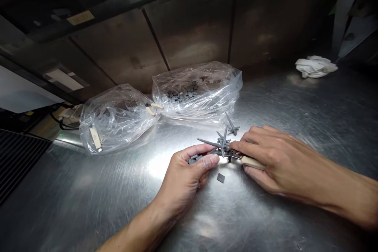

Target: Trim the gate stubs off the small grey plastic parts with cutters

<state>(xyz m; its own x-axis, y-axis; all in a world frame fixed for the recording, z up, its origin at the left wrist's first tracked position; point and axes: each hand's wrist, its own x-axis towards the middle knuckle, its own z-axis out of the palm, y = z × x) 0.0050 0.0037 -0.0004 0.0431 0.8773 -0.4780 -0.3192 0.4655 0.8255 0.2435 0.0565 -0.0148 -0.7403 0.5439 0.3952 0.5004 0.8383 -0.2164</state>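
Note:
My left hand (189, 171) is closed around several small grey ribbed pieces (195, 159), its thumb and fingertips near a spiky grey plastic part (223, 143). My right hand (267, 157) is wrapped round pliers with cream handles (253, 163). The metal jaws reach left to the grey part, just beside my left fingertips; their exact contact is too small to tell. Another spiky grey part (232, 129) lies on the metal table just behind. One flat grey ribbed piece (221, 178) lies on the table in front, between my hands.
Two clear plastic bags stand at the back, one with grey pieces (197, 90) and one at the left (118, 120). Another cream-handled tool (154, 108) lies between them. A cream cutter-like object (95, 139) rests at the left bag, and a white cloth (315, 66) at the back right.

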